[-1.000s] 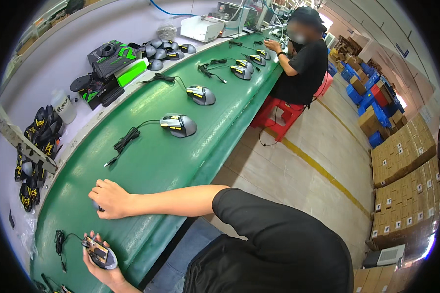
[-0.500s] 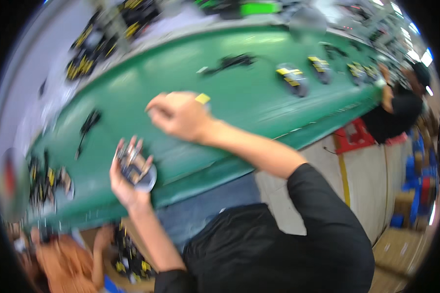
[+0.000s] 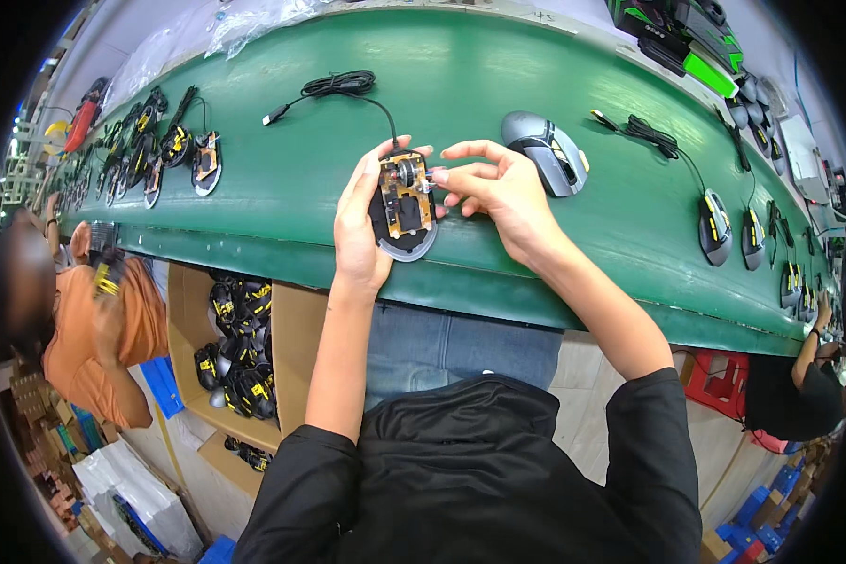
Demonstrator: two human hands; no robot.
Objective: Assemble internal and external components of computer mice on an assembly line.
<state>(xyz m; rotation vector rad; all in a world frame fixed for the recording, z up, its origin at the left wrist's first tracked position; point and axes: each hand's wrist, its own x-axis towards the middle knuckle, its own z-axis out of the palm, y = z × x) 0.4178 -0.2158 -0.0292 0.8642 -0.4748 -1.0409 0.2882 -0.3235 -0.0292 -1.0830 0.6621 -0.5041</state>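
Note:
My left hand [image 3: 355,226] is closed around an opened computer mouse [image 3: 407,246], over the near part of the belt. Its top is off, so a tan circuit board [image 3: 392,209] and the dark scroll wheel [image 3: 405,175] show on the grey and black base. A black cable leads from its far end to a coiled bundle [image 3: 340,83]. At the board's right edge, beside the wheel, my right hand [image 3: 503,193] pinches with thumb and forefinger; what sits between those tips is too small to make out. Just right of this hand lies a grey mouse top shell [image 3: 545,153].
Several opened mice [image 3: 207,167] with cables lie along the green belt [image 3: 282,179] at left. More mice with yellow strips [image 3: 714,230] lie at right. A cardboard box [image 3: 291,329] of mouse parts stands below the belt. Co-workers sit at left, in an orange shirt [image 3: 113,320], and far right.
My right hand has come from in the air, apart from the left, to the opened mouse's board. The head view has swung and sharpened. My left hand still holds the mouse.

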